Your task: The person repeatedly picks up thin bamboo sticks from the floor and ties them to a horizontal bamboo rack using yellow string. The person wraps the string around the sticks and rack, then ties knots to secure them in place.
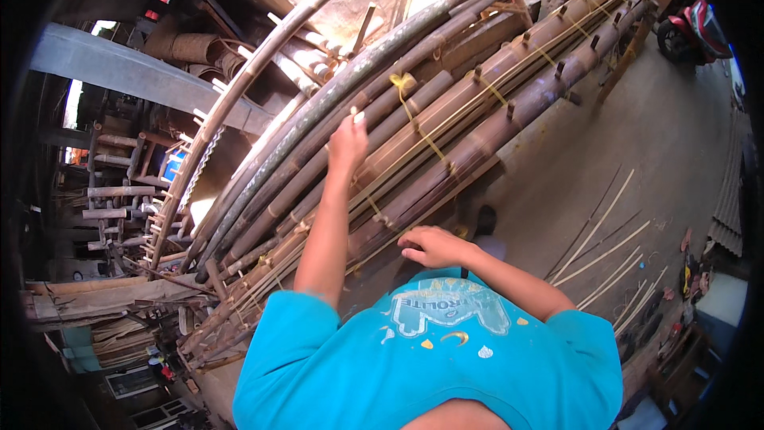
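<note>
Concrete floor (621, 127) spreads right of stacked bamboo poles in the head view. Nearest lies a pegged bamboo pole (477, 143), its long axis running from near left to far right. The left hand (348, 143) reaches beyond it over the bundle, fingers apparently clenched on a small pale piece (358, 117). The right hand (436, 247) is nearer, just this side of the pole, fingers curled; I cannot tell whether they grasp anything.

Poking from top of left hand (348, 146): small pale piece (358, 117), otherwise hidden in grip. Running diagonally just beyond right hand (435, 247): long brown bamboo pole (478, 146), showing purplish tint, bearing row of short dark pegs (510, 111).
</note>
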Tool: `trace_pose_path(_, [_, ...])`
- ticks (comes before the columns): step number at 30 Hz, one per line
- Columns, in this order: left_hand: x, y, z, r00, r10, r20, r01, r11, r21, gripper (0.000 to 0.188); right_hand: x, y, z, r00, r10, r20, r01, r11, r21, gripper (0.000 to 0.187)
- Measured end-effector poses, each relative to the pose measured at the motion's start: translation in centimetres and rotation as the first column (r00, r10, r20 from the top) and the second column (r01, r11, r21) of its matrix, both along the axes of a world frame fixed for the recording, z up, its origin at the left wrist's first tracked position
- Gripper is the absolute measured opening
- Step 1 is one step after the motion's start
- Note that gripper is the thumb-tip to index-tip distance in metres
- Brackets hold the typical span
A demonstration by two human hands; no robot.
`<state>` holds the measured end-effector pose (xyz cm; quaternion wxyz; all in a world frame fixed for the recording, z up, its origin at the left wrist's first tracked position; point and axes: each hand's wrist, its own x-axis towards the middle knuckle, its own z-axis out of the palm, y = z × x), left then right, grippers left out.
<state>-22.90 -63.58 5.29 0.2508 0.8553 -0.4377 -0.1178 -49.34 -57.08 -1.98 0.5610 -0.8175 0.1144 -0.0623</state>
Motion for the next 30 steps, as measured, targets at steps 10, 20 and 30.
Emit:
trace_pose_path(10, [0.4,17.3,-8.2,0.984,-0.051,-0.172,0.042,0.998,-0.052,0.030,14.6,6.3,7.4,0.694,-0.706,0.142,0.317,0.477,0.819,0.024])
trace_pose_path(20, [-1.6,16.2,-5.8,0.995,-0.104,0.003,0.104,0.990,-0.091,0.024,22.0,-5.6,5.6,0.861,-0.371,-0.348,-0.012,0.669,-0.743,0.080])
trace_pose_path(30, [-1.9,15.7,-4.8,0.989,0.005,-0.150,-0.017,0.997,-0.080,0.025,5.4,2.6,2.3,0.957,0.289,0.035,-0.257,0.895,-0.366,0.048])
